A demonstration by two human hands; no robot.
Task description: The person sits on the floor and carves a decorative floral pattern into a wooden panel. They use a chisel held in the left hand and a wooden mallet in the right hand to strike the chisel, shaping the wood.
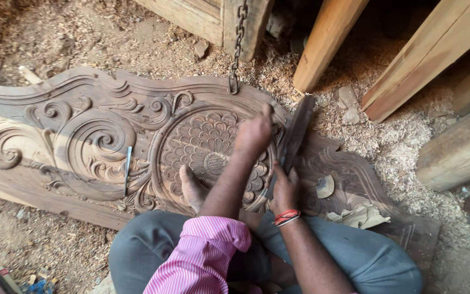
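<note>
Low over the carved wooden panel [82, 136], the left hand [254, 132] is curled at the round medallion's [208, 155] right rim; the right hand [285, 188] grips a dark mallet [297, 130] just beside it; a spare chisel [128, 170] lies left, well apart

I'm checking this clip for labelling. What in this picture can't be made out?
Head view:
- Chisel tip: hidden behind the left hand and right hand, so its contact with the carved panel is unseen.
- Mallet: its lower part is covered by the hands, so which hand grips it is unclear.
- Panel's left end: cut off by the frame edge.
- Slim tool lying on the panel: too small to identify.
</note>
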